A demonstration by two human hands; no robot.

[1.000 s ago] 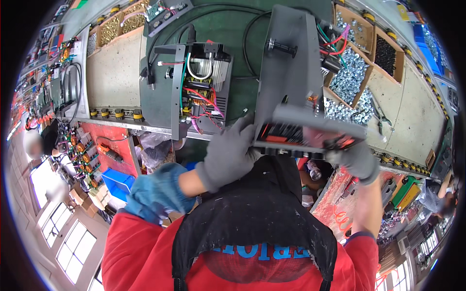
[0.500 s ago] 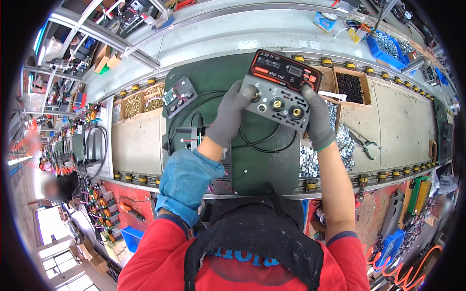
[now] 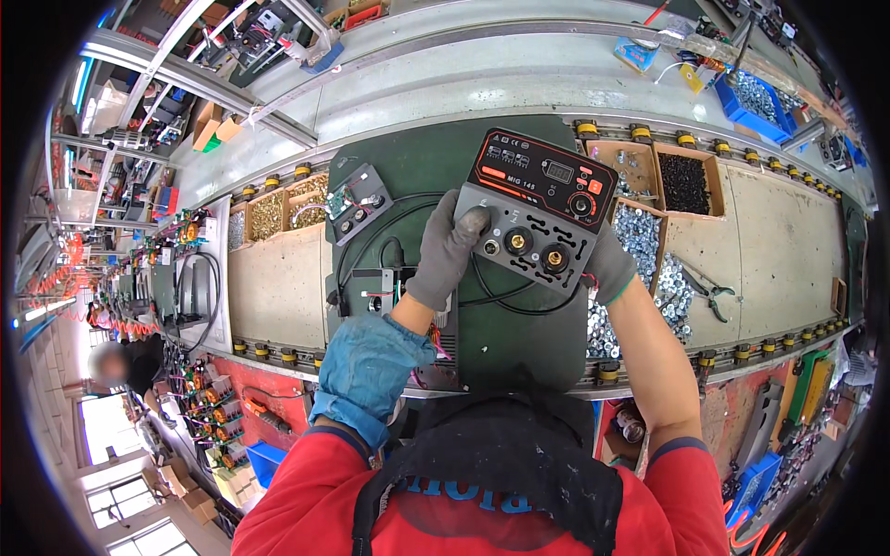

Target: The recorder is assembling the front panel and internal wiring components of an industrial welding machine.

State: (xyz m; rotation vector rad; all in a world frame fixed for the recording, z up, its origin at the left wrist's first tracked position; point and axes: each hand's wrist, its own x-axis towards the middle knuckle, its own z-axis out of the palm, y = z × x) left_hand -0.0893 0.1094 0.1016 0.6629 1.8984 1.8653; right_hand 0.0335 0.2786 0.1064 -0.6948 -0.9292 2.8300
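Observation:
A welding machine front panel, grey below with a black, red-edged control face above, is raised over a dark green mat. Its small display, a knob and two brass-centred sockets face up. My left hand, in a grey glove, grips the panel's left side, thumb on the front near a socket. At the right edge my gloved right hand holds it, most fingers hidden behind. Black cable loops on the mat below. A second grey panel with a circuit board lies at the mat's left, above a partly hidden unit.
Right of the mat are boxes of silver hardware and black screws. Pliers lie beside loose metal parts. Brass-coloured parts fill boxes at the left. Yellow-and-black rollers line the conveyor. A person is at far left.
My right thumb has left the knob and the hand has slid lower and behind the panel's right edge. The panel's face now shows more fully. My left hand keeps its grip.

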